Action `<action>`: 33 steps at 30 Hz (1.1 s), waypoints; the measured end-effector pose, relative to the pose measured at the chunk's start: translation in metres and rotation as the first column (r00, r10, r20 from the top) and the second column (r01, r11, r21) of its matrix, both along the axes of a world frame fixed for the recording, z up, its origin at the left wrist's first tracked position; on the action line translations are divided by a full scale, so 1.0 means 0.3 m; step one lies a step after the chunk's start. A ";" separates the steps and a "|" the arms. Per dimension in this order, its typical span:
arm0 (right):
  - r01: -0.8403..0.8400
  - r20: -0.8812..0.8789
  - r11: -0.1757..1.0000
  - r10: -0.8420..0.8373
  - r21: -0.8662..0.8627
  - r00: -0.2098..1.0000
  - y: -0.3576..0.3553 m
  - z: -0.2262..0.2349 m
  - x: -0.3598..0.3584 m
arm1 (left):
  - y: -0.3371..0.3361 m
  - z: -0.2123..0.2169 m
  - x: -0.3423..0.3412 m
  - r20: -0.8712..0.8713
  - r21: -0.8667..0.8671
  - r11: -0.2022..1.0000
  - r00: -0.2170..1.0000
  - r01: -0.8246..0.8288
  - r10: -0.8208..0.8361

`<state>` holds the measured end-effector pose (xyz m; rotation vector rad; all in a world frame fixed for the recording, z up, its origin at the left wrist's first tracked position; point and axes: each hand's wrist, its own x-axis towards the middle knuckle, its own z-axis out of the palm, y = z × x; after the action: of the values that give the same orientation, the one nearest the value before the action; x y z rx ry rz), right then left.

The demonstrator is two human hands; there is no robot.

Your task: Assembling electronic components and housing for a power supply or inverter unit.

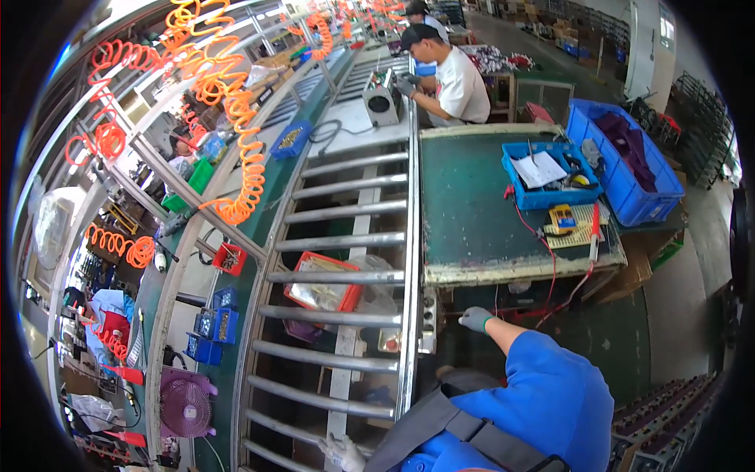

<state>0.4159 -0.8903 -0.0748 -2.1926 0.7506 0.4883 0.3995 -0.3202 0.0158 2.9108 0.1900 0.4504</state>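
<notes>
My right hand, in a grey glove, is stretched forward beside the near edge of the green-topped table. Its fingers are curled closed, and a thin bit shows at their left side, too small to name. Near the lower edge, my left hand, in a pale glove, is at the rollers of the conveyor. Its fingers look apart, with nothing seen in them. A small box with a control sits by the conveyor's side rail, left of my right hand.
On the table are a blue tray with papers and tools, and a red-handled tool. A blue crate stands behind. Below the rollers lies a red bin. Farther up, a person handles a metal-cased unit. Orange coiled hoses hang left.
</notes>
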 end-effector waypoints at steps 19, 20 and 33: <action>-0.544 0.622 0.532 0.042 0.649 0.782 -0.029 1.098 0.653 | 0.003 0.153 0.094 -0.214 -0.424 0.899 0.951 0.115 -0.223; -0.437 0.565 0.750 0.104 0.496 0.819 0.000 1.068 0.666 | 0.003 0.142 0.077 -0.219 -0.424 0.900 0.953 0.102 -0.212; 0.360 0.215 0.689 -0.599 0.629 0.771 -0.255 0.369 0.348 | 0.173 0.024 -0.079 -0.151 -0.291 0.951 0.977 0.101 -0.149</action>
<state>0.5203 -0.9669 0.0360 -1.3813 0.8008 -0.0497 0.3758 -0.2682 0.0231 2.6576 0.0835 0.1375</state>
